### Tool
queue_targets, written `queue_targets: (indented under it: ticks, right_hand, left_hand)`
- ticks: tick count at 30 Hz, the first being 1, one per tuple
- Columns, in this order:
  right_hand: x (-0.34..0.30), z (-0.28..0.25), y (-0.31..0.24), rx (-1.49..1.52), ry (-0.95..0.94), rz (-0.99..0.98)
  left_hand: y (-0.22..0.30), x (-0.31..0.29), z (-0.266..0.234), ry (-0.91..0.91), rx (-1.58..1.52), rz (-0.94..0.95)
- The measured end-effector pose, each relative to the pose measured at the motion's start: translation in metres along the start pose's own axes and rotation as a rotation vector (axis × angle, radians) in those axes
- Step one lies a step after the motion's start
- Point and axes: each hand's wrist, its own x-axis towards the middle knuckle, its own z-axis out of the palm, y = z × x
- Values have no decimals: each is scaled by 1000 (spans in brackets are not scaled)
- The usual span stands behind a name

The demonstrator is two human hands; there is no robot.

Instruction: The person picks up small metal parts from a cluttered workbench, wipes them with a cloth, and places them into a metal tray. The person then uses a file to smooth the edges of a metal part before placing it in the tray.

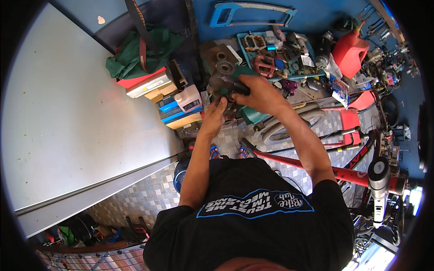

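- Head view: dark metal assembly with round rings (221, 77) at 12 o'clock, looks vise-like; lower part hidden by hands.
- Right hand (264, 97), toward 1 o'clock: fingers curled, gripping a dark part (241, 87) just below the rings; exact shape hidden.
- Left hand (214, 116), 12 o'clock, nearer centre: thumb up, fingertips against the underside of the same work. Whether fully closed on it, cannot tell.
- Teal tray (247, 61), 1 o'clock, beyond right hand: holds a red pedal (263, 66), a bronze-coloured pedal (253, 43) and loose small parts.
- Blue hacksaw (217, 17) on the wall, between 12 and 1 o'clock.
- Red jug (347, 54) with yellow spout, 2 o'clock.
- Stacked boxes (151, 86), 10 o'clock; green cloth (156, 47) draped on top; pale bottle (188, 98) at 11 o'clock, near left hand.
- Tyre (273, 134) at 3 o'clock; red bicycle frame (348, 174) running toward 4 o'clock.
- Large pale panel (90, 113), 9 o'clock.
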Motion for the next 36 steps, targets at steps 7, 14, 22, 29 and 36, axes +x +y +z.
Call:
queue_targets:
  ticks: [7, 14, 22, 29, 36]
  right_hand:
    - [-8, 10, -9, -37, 84, -30]
    - [-18, -13, -20, 28, 146, 77]
    - [-59, -56, -46, -147, 288, -30]
    - [-75, -55, -53, -243, 298, -59]
    - [-73, -51, -58, -293, 259, -6]
  left_hand:
    - [-40, 13, 1, 140, 60, 152]
    - [-39, 14, -5, -26, -30, 75]
    - [-39, 19, -10, -22, 31, 147]
    - [-47, 21, -4, 37, -57, 177]
    - [-54, 22, -1, 123, -45, 215]
